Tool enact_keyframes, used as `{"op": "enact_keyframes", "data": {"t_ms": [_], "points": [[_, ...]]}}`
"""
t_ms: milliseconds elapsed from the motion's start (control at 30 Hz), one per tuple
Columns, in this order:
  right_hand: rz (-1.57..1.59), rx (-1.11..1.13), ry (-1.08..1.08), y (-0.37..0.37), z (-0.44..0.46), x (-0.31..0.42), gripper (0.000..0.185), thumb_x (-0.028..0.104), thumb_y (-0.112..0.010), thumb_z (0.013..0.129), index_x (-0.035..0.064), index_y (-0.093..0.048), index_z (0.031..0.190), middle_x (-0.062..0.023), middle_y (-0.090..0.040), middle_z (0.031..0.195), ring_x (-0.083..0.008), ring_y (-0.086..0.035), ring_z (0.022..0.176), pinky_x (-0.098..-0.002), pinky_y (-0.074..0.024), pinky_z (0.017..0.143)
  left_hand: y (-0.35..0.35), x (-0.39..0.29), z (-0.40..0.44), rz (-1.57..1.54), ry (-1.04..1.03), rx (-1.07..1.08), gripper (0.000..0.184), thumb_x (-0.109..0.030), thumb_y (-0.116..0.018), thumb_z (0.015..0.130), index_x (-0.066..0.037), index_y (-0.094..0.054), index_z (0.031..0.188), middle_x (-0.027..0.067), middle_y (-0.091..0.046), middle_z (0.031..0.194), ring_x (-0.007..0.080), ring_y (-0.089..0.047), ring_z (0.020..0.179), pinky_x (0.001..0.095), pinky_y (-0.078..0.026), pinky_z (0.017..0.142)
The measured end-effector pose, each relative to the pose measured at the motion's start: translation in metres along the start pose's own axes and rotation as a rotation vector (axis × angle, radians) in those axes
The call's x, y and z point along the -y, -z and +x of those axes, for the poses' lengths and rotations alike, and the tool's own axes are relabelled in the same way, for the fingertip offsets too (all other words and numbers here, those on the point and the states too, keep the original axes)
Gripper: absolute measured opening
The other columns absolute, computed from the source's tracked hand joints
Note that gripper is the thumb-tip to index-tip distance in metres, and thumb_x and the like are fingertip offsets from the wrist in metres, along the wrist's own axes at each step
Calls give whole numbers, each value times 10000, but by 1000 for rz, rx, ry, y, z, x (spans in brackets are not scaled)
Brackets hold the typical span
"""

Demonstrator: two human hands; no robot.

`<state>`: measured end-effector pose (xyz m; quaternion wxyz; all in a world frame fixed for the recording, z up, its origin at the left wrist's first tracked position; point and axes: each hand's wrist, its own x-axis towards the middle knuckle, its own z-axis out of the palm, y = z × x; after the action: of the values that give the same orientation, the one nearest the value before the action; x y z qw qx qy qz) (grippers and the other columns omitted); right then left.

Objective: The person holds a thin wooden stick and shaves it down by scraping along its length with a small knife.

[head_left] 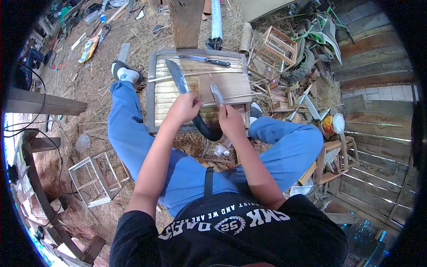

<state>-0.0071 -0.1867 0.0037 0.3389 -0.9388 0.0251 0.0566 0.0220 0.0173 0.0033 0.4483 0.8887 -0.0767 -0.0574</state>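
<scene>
My left hand (183,108) is closed, pinching the near end of a thin wooden strip (240,95) that runs rightward over the low slatted table (161,95). My right hand (231,119) is wrapped round a knife (216,94), its blade pointing away from me and lying against the strip. Beneath my left hand lies a machete (177,74) with a curved black handle (207,128) toward me. A flat wooden board (231,83) rests under the knife blade. Farther back on the table is another knife (215,62) with a black handle.
A wooden post (186,24) stands just beyond the table. Wooden frames (280,46), a tyre (302,66) and a paint can (332,123) are on the right. A white frame (98,180) stands at left. Straw and scraps cover the ground. Another person's leg (33,58) shows far left.
</scene>
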Motion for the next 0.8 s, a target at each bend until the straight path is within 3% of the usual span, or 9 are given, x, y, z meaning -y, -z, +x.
{"op": "enact_keyframes", "data": {"t_ms": [100,233,300,367,433,500,567,700,800], "points": [[12,-86,8,0,9,-24,430,374,-477,1052,5,-674,954,-282,-670,860,-504,-645,849,-562,-506,763,5,-1,-1,1,43,37,192,-180,-698,900,9,-663,896,202,-643,716,356,-634,655,442,-506,643],[70,-194,-170,42,30,-64,432,346,-454,1062,-12,-661,936,-273,-676,898,-465,-655,841,-497,-506,738,3,1,-2,-10,12,20,199,-182,-697,904,11,-652,891,210,-644,722,360,-638,658,446,-506,642],[26,-197,-205,41,30,-67,430,339,-451,1064,-13,-659,929,-274,-672,886,-468,-653,835,-500,-504,733,6,-5,-3,-21,29,33,196,-180,-695,904,11,-651,891,214,-645,726,367,-641,663,451,-507,644],[33,-185,-192,36,20,-57,422,334,-451,1063,-12,-655,934,-274,-666,867,-476,-647,827,-511,-500,736,7,-10,-2,32,-23,11,169,-144,-682,898,24,-671,900,242,-693,817,444,-677,789,484,-540,711],[94,-154,-51,13,2,-28,426,362,-438,1065,0,-649,987,-283,-670,889,-489,-647,853,-544,-500,762,8,-10,0,30,-14,23,164,-142,-681,898,22,-673,910,241,-696,826,444,-678,800,485,-543,716],[7,-45,-135,-6,-6,-5,419,363,-451,1061,4,-639,957,-277,-670,922,-505,-632,894,-576,-484,781,8,-11,-2,35,1,38,161,-140,-681,898,19,-675,920,239,-699,835,445,-680,811,486,-545,720],[6,30,-59,-7,-6,1,426,369,-449,1064,7,-643,952,-273,-671,909,-505,-630,882,-569,-489,769,7,-8,-2,-8,3,21,151,-140,-680,898,8,-684,926,234,-700,831,438,-681,799,480,-546,707],[27,-9,-169,17,12,-36,419,364,-456,1061,6,-645,954,-278,-668,897,-498,-634,881,-552,-495,760,10,-12,-3,-13,64,54,144,-139,-675,901,3,-687,921,230,-699,820,431,-682,780,477,-546,695],[109,-182,-242,38,24,-58,406,353,-470,1057,4,-640,936,-281,-662,885,-492,-636,866,-550,-491,733,9,-11,-4,-28,33,31,143,-143,-672,905,-3,-696,923,229,-699,812,420,-685,762,480,-545,690]]}}
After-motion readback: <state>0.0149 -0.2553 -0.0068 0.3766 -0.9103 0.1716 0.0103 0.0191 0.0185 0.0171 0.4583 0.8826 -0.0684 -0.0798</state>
